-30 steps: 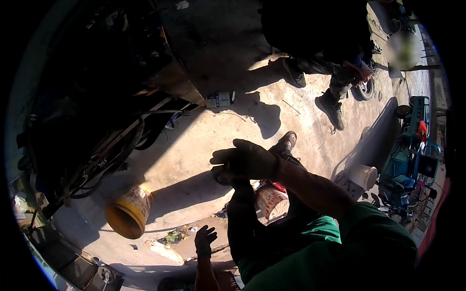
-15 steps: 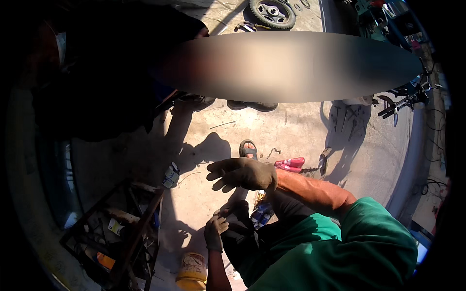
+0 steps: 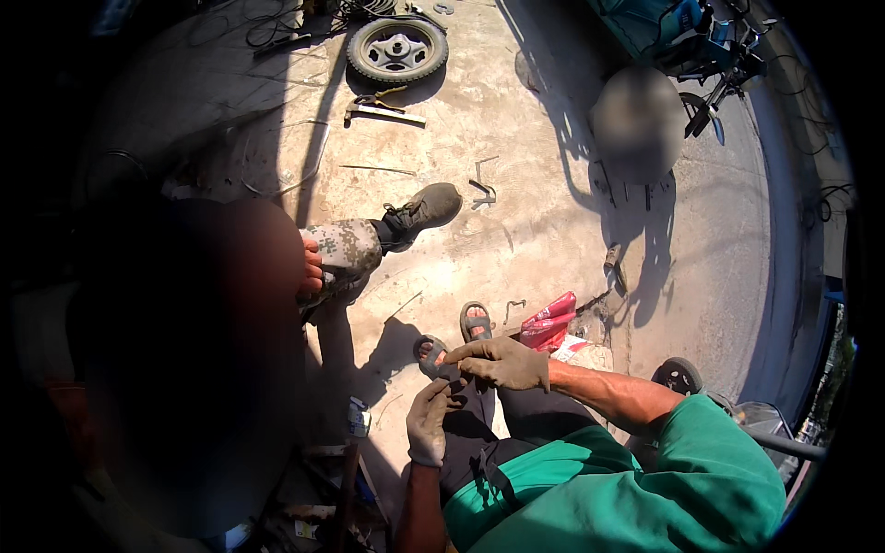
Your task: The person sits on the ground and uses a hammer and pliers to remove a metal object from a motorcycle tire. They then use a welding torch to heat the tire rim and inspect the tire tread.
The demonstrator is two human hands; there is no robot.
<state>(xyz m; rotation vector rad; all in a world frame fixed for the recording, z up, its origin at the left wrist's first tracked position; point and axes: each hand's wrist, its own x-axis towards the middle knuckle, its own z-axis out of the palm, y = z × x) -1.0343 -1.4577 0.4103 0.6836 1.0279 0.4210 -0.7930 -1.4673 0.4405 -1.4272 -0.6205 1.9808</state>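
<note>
Brown work gloves cover both my hands, which are close together above my dark-trousered lap. My left hand (image 3: 428, 426) has its fingers bent up and its thumb side turned toward the other hand. My right hand (image 3: 505, 362) reaches in from the right, its fingers pointing left and pinched together near the left fingertips. Whatever lies between the fingertips is too small and dark to make out. Beneath them are my sandalled feet (image 3: 477, 321). Just beyond the right wrist lies a red plastic bag (image 3: 549, 323).
A person's dark shoe (image 3: 426, 214) and camouflage trouser leg (image 3: 346, 253) stand ahead on the left. Farther off lie a tyred wheel (image 3: 397, 50), a hammer (image 3: 387, 115) and yellow-handled pliers (image 3: 380, 98). A small carton (image 3: 358, 417) is at the left; a blue vehicle (image 3: 650, 32) stands at upper right.
My right hand, spread in the air before, has come down to the left hand with its fingers drawn together. My view has shifted, and the other person's leg now shows at the left.
</note>
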